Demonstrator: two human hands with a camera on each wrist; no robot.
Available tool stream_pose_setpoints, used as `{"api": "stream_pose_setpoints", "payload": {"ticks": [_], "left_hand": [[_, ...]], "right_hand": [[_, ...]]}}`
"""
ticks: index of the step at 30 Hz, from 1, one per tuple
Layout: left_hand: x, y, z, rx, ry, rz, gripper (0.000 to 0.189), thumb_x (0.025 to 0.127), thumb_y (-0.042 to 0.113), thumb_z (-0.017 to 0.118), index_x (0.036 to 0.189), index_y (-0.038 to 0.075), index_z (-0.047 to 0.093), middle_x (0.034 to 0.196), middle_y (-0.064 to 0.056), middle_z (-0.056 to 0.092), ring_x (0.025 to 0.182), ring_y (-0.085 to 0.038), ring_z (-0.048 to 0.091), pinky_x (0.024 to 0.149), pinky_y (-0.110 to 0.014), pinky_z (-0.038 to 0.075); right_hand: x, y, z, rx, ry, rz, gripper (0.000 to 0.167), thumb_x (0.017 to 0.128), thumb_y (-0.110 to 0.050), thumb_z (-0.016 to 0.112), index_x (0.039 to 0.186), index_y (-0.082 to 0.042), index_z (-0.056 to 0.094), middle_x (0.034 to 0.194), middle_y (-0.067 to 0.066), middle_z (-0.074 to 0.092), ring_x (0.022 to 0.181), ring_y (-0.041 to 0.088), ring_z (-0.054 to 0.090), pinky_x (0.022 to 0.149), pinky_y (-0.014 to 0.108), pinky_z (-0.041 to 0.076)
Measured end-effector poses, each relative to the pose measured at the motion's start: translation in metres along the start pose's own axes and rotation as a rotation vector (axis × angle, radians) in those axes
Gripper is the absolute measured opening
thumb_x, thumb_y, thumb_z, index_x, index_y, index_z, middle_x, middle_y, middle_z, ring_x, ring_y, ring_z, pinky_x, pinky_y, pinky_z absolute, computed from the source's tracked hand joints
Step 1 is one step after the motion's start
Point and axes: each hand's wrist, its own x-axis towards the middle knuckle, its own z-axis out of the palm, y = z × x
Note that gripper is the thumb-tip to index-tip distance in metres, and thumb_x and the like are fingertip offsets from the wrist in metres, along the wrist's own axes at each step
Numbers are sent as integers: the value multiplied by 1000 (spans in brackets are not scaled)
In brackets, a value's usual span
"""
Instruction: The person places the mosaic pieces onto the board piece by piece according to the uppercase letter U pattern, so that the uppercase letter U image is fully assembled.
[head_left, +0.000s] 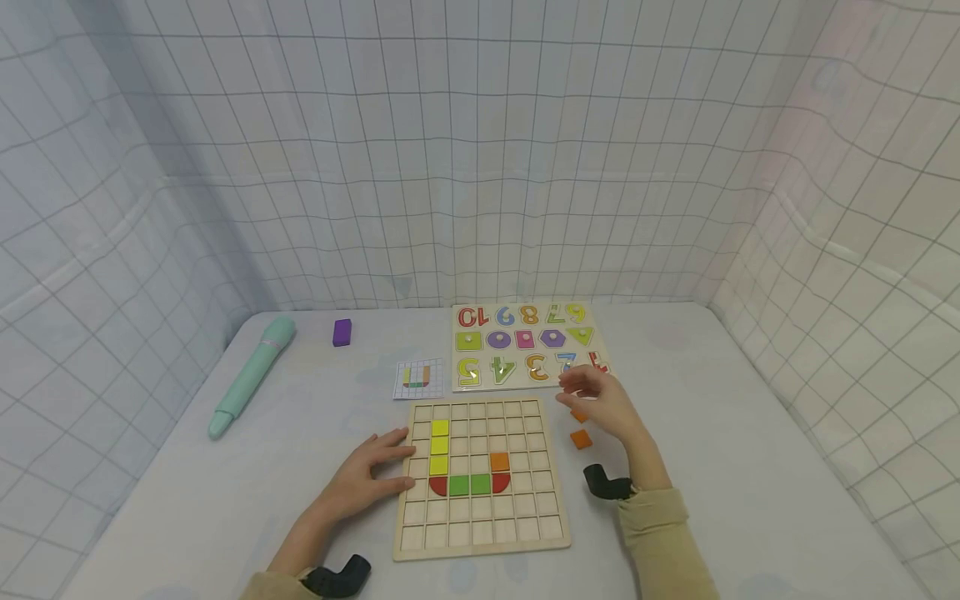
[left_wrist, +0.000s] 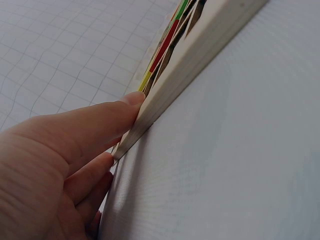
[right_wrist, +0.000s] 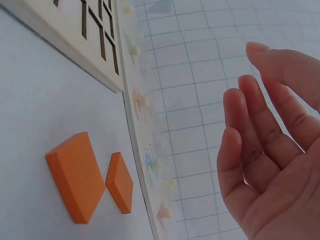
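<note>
A wooden grid board [head_left: 480, 529] lies on the table. It holds a column of three yellow squares [head_left: 439, 446], two green squares [head_left: 469, 485], two red rounded pieces [head_left: 501, 483] and one orange square [head_left: 499, 462]. My left hand [head_left: 367, 475] rests at the board's left edge, thumb and fingertips touching it, as the left wrist view also shows. To the right of the board my right hand [head_left: 600, 404] hovers, fingers loosely bent and nothing between them. Beneath it, two loose orange squares [right_wrist: 75, 177] lie flat on the table.
Behind the board stands a small pattern card [head_left: 418, 379] with a coloured U shape. Beside it lies a number and shape puzzle [head_left: 483, 340]. A purple block [head_left: 342, 332] and a folded mint-green umbrella-like object [head_left: 251, 375] are at the left. Grid-patterned cloth walls surround the table.
</note>
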Motion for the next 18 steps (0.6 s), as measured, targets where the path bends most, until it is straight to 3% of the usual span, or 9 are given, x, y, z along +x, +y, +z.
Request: {"api": "stream_pose_setpoints", "payload": {"ticks": [3, 10, 18], "left_hand": [[0, 0, 0, 3, 2, 9, 50, 76, 35, 77, 117, 9, 67, 142, -12, 44, 134, -33, 34, 115, -50, 13], [0, 0, -1, 6, 1, 13, 50, 76, 35, 77, 117, 9, 67, 142, -12, 44, 134, -34, 33, 115, -50, 14], [0, 1, -1, -4, -3, -6, 50, 76, 35, 77, 117, 10, 67, 142, -12, 44, 135, -34, 31, 115, -50, 13]], "right_hand": [[-4, -10, -2, 8, 10, 8, 30, 84, -4, 68, 110, 9, 59, 107, 26, 61, 97, 35, 60, 85, 36, 52], [-2, -2, -1, 25, 51, 23, 32, 85, -4, 68, 112, 9, 57, 109, 26, 60, 99, 38, 59, 86, 36, 51], [8, 41, 2, 39, 101, 46, 34, 83, -14, 73, 112, 0, 60, 109, 18, 63, 100, 30, 60, 86, 32, 51]]}}
